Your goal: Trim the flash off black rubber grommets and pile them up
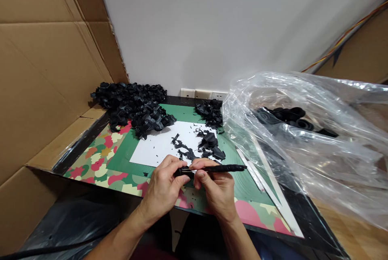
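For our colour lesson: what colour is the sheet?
The sheet is white, clearest in the head view.

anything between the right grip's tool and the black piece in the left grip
Nothing visible: the black-handled tool points straight at the black piece held in the left grip. The tool's tip is hard to make out; the black scraps on the white sheet lie beyond.

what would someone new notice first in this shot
Probably the big black pile at the back left of the table. Next, the clear bag sprawled on the right, black parts showing through it. Then, front and centre, the left hand holding a black piece and the right hand a thin tool.
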`<control>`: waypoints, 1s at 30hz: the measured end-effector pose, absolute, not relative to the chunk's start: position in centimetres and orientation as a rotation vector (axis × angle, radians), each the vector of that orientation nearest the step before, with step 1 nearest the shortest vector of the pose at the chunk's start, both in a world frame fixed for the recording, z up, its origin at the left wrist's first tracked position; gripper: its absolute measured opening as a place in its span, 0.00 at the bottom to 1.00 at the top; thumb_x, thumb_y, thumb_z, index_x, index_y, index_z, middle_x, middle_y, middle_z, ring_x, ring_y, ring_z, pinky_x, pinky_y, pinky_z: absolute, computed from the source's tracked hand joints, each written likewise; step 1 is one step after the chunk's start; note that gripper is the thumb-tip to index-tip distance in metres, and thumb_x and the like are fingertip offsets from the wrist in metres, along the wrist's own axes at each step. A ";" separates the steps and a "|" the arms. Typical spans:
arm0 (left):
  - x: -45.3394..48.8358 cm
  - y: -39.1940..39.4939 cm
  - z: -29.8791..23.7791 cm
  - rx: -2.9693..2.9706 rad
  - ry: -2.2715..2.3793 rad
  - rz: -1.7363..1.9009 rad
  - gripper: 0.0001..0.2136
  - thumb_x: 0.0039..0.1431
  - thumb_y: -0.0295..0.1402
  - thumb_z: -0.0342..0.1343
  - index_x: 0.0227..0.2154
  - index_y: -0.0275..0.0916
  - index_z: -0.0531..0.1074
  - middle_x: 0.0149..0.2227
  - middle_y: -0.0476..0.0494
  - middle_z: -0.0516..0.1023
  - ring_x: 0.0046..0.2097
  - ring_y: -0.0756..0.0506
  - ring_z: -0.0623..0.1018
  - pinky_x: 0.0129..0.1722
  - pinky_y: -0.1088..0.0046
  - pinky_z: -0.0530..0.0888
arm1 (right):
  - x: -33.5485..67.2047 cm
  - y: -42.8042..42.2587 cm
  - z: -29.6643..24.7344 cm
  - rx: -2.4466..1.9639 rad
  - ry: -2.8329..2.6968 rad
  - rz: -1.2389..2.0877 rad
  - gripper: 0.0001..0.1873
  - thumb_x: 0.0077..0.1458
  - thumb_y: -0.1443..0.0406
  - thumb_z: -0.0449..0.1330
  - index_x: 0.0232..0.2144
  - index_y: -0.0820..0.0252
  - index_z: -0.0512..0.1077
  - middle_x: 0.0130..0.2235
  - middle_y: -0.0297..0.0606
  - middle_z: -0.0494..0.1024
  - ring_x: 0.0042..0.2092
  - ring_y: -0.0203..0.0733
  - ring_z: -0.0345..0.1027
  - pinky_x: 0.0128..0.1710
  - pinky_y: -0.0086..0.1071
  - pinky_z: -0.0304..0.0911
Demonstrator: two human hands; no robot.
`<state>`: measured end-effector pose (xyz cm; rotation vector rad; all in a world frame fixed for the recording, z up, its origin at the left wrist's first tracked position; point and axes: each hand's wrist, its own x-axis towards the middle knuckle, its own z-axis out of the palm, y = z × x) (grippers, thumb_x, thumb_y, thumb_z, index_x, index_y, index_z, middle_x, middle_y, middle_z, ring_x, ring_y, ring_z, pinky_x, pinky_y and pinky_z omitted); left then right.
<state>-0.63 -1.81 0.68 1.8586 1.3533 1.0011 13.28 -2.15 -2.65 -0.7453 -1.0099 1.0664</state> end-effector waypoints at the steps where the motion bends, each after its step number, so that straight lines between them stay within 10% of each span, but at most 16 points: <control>1: -0.6 -1.8 0.7 1.871 1.355 1.003 0.10 0.52 0.25 0.57 0.37 0.41 0.76 0.33 0.45 0.74 0.35 0.46 0.74 0.32 0.71 0.70 | 13.4 -2.1 -2.6 -0.754 -1.021 1.058 0.06 0.53 0.62 0.63 0.29 0.60 0.75 0.31 0.35 0.75 0.18 0.29 0.62 0.18 0.27 0.61; 19: -0.2 -1.7 0.4 1.805 1.448 1.069 0.05 0.49 0.26 0.59 0.30 0.39 0.70 0.26 0.52 0.70 0.24 0.52 0.64 0.24 0.75 0.61 | 13.6 -2.5 -2.4 -0.778 -1.083 0.880 0.04 0.55 0.64 0.61 0.30 0.57 0.75 0.32 0.35 0.76 0.18 0.29 0.62 0.16 0.27 0.61; 30: 0.1 -1.9 0.5 1.665 1.369 1.137 0.04 0.47 0.28 0.60 0.27 0.38 0.70 0.24 0.52 0.67 0.23 0.52 0.63 0.23 0.76 0.61 | 16.5 -0.7 -1.3 -1.083 -1.118 0.151 0.02 0.54 0.66 0.61 0.30 0.58 0.74 0.29 0.36 0.76 0.30 0.40 0.71 0.31 0.35 0.67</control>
